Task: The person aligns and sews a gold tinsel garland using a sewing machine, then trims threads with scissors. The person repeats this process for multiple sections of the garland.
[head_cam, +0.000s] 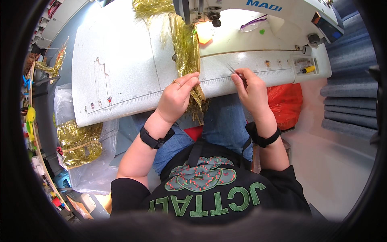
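Gold metallic tinsel fringe [182,45] runs from under the head of a MAQI sewing machine [260,12] towards my lap. My left hand [178,93] pinches the band edge of the fringe between thumb and fingers at the table's front edge. Below that hand, the gold trim [197,98] hangs over the edge. My right hand [249,87] grips a thin pointed metal tool [232,69], perhaps tweezers or thread snips; the fingers hide most of it. Its tip points up and left above the table, apart from the fringe. The needle area is hidden behind the machine head.
The sewing table [127,75] carries a printed ruler along its front. Purple-handled scissors or glasses [254,23] lie under the machine arm. A yellow-handled screwdriver [308,69] sits in the right recess. More gold fringe [80,142] lies in clear plastic at left; a red bag [285,104] stands right.
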{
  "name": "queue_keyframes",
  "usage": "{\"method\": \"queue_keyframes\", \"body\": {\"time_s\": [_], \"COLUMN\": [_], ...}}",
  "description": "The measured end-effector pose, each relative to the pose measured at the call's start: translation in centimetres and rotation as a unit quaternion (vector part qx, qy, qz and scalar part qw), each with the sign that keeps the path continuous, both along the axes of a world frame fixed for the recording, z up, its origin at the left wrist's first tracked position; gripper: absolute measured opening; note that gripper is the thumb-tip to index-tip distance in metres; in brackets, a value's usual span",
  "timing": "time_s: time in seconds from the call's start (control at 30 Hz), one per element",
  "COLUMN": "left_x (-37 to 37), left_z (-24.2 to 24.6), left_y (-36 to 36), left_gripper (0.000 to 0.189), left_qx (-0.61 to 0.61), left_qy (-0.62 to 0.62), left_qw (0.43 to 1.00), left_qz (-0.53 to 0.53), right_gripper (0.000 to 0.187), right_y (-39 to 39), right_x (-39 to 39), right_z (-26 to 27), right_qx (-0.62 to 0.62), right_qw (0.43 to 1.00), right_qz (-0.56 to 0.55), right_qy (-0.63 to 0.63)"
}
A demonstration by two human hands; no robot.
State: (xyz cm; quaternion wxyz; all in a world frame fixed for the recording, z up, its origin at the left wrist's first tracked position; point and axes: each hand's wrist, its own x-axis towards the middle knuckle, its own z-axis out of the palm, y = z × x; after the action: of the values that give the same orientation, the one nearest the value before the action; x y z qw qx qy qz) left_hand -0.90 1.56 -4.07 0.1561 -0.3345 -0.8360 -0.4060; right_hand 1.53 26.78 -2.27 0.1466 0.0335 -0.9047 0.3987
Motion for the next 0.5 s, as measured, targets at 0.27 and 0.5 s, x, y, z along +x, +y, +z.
{"method": "queue_keyframes", "body": {"time_s": [0.27, 0.5], "left_x": [0.2, 0.2], "left_z": [0.1, 0.0], "left_y": [0.1, 0.2], "left_gripper": [0.042, 0.044], "left_qx": [0.054, 0.074], "left_qy": [-0.023, -0.025], "left_qw": [0.998, 0.997], "left_qz": [0.006, 0.009], "right_gripper": [0.034, 0.037], "right_y": [-3.7, -5.1], "right_x": [-2.8, -4.8], "right_z": [0.8, 0.8], "right_qx": [-0.01, 0.013], "right_qw": [0.999, 0.997], "right_qz": [0.005, 0.02], "right_qy": [-0.052, -0.075]}}
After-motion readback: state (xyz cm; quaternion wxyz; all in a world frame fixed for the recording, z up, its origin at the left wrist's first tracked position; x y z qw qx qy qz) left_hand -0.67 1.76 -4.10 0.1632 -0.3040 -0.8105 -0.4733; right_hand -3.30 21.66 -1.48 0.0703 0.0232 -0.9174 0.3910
